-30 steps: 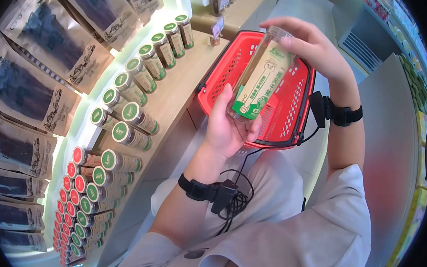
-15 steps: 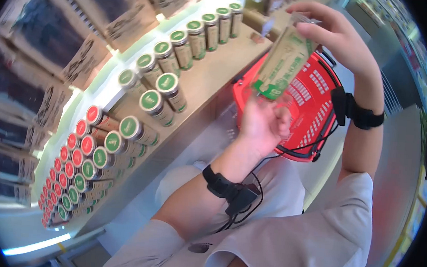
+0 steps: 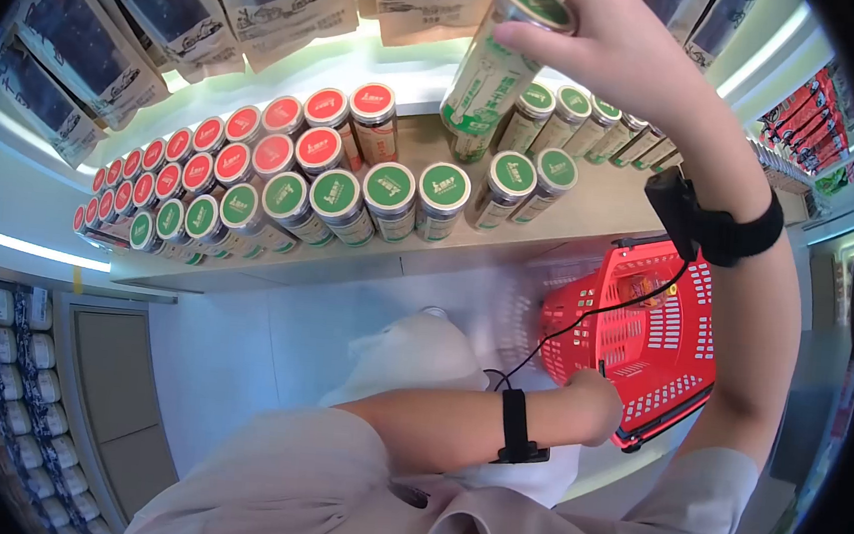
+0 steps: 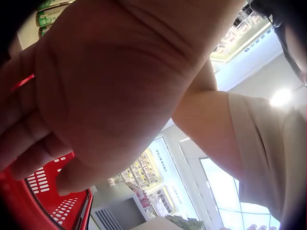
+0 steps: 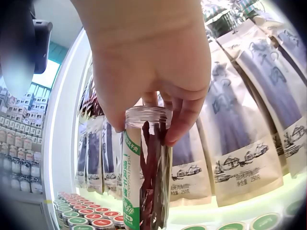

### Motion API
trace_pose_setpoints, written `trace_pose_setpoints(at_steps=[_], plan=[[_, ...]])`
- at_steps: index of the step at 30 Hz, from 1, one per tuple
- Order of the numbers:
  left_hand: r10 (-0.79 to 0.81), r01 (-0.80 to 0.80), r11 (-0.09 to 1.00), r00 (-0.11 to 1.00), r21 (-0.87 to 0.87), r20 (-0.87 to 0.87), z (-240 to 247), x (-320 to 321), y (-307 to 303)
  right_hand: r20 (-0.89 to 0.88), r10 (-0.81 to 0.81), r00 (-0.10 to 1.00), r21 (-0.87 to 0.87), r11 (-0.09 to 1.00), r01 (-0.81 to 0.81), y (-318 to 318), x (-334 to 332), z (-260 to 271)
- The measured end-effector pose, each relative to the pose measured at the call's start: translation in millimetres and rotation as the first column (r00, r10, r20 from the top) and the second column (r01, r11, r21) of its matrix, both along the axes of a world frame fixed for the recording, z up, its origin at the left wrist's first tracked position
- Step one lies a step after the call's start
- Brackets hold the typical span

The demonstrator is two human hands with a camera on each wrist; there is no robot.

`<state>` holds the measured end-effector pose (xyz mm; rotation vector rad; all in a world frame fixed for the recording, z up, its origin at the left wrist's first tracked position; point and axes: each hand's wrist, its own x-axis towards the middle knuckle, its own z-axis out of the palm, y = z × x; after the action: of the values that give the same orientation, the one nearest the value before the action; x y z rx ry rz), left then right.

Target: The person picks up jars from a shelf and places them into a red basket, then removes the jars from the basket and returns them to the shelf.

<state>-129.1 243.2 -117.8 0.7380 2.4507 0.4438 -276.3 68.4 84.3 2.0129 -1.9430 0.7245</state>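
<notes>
In the head view, my right hand (image 3: 615,46) grips a clear jar (image 3: 487,81) near its green lid, from above. The jar stands nearly upright over the shelf, among other green-lidded jars (image 3: 443,188). Dark reddish-brown strips show through its side in the right wrist view, beside a white and green label (image 5: 131,191). Thumb and fingers pinch around the top. My left hand (image 3: 591,409) is low beside the red basket (image 3: 574,314). Its palm (image 4: 105,91) fills much of the left wrist view, with loosely bent fingers in front of the basket and nothing seen in them.
Rows of red-lidded jars (image 3: 243,122) stand to the left on the wooden shelf (image 3: 416,146). Large kraft pouches (image 3: 292,10) line the back. An orange-red packet (image 3: 646,289) lies in the basket. A black cable (image 3: 604,306) crosses from the right wrist over the basket.
Both hands held the jar over the basket; the left hand let go, and the right carried it to the shelf. The left hand dropped beside the basket. The view swung left toward the shelf.
</notes>
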Motion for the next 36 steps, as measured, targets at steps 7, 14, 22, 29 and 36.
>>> trace_pose_setpoints(at_steps=[7, 14, 22, 29, 36], plan=[[-0.062, 0.063, 0.996, 0.998, 0.065, -0.023, 14.4, 11.5, -5.3, -0.121, 0.012, 0.993, 0.164, 0.986, 0.008, -61.8, -4.2, -54.0], [-0.088, 0.087, 0.995, 0.996, 0.05, 0.008, 22.6, 12.8, -11.6, -0.21, -0.056, 0.976, 0.304, 0.945, 0.12, -88.3, -10.4, -96.2], [-0.111, 0.107, 0.992, 0.992, 0.062, 0.054, 17.1, 10.6, -0.3, -0.202, -0.068, 0.977, 0.495, 0.854, 0.161, -94.0, -8.8, -117.8], [-0.082, 0.078, 0.996, 0.992, 0.053, 0.092, 14.0, 10.9, 10.3, -0.21, -0.083, 0.974, 0.57, 0.799, 0.191, -91.4, -5.6, -124.3], [-0.101, 0.098, 0.994, 0.992, 0.042, 0.073, 9.0, 17.1, 17.3, -0.19, -0.121, 0.974, 0.534, 0.82, 0.206, -83.4, -6.3, -123.8]])
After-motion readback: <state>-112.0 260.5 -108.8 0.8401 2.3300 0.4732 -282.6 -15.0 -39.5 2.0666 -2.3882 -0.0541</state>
